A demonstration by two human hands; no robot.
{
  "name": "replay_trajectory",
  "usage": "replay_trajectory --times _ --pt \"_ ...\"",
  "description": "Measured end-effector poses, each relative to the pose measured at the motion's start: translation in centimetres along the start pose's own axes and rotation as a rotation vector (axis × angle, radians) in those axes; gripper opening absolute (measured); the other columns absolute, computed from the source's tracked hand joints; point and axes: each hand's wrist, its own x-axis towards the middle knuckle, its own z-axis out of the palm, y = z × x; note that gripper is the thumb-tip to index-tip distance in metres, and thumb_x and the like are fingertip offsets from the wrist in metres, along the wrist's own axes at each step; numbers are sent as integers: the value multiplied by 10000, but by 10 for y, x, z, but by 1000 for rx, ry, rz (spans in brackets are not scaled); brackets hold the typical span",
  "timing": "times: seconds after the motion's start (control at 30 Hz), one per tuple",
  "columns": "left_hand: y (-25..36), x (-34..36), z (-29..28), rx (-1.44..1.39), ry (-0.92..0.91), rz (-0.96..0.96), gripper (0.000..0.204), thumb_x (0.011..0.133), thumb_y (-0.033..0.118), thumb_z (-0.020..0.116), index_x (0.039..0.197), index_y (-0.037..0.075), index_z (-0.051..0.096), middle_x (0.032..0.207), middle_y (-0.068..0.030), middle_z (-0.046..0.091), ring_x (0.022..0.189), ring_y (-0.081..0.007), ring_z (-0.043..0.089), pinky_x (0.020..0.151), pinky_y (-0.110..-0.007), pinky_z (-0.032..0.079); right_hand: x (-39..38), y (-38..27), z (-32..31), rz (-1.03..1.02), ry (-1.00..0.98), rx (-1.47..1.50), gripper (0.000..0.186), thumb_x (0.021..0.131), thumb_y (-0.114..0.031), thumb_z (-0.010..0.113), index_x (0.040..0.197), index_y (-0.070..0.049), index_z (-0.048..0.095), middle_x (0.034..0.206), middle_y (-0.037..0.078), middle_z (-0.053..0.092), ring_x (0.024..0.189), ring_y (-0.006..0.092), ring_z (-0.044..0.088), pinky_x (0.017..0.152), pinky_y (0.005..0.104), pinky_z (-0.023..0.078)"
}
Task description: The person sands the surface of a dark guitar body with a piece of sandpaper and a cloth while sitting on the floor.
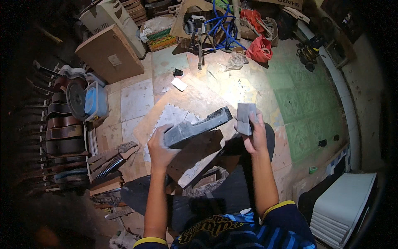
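My left hand point(159, 145) grips one end of a long grey, dust-coated piece point(190, 129) with a black, notched far end, held slanting up to the right. Just right of that end, my right hand point(256, 135) is closed on a small grey rectangular pad point(245, 116), held upright and apart from the long piece. Below them are a brown board point(192, 151) and white foam mats point(168, 116) with jigsaw edges, resting on a larger board point(149, 120).
Stacked guitar bodies point(64, 132) and necks point(112, 164) lie at left, with blue tubs point(95, 99) and a leaning board point(103, 58). Blue hose point(226, 25), red bags point(259, 52) and boxes crowd the back. A white stack point(340, 207) stands at lower right.
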Motion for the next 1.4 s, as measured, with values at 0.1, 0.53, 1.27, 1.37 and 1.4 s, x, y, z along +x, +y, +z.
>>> replay_trajectory --times 0.1,0.53,1.27,1.37,1.4 --pt "-38 -18 10 -204 69 -86 599 592 116 910 1133 27 668 1056 -124 725 969 -230 712 875 -348 547 25 15 -11 21 -39 36 371 1011 -250 646 1285 -70 471 1171 123 631 983 228 684 776 366 617" --pt "22 48 -28 223 -266 -28 695 525 80 924 1175 88 678 999 -146 739 932 -263 728 831 -358 553 48 81 -62 142 141 -9 420 933 -137 655 1316 -73 497 1108 95 661 909 196 669 748 364 597" --pt "-14 54 16 157 -191 0 530 605 284 920 1081 142 733 887 -134 753 817 -294 745 713 -374 580 52 136 -4 -316 46 -1174 417 884 -175 748 1258 -27 637 1160 218 657 1090 391 629 959 444 497" --pt "-18 51 14 178 -149 29 531 592 277 922 1070 147 732 873 -116 752 790 -282 740 683 -369 576 34 137 5 -253 75 -1184 407 888 -147 740 1258 -11 641 1160 229 666 1096 387 638 960 433 499" --pt "-15 49 13 187 -194 7 546 585 256 926 1083 131 739 922 -117 759 829 -275 748 723 -356 582 25 134 4 -231 90 -1210 400 880 -120 744 1248 0 646 1162 236 674 1100 382 647 957 423 503"
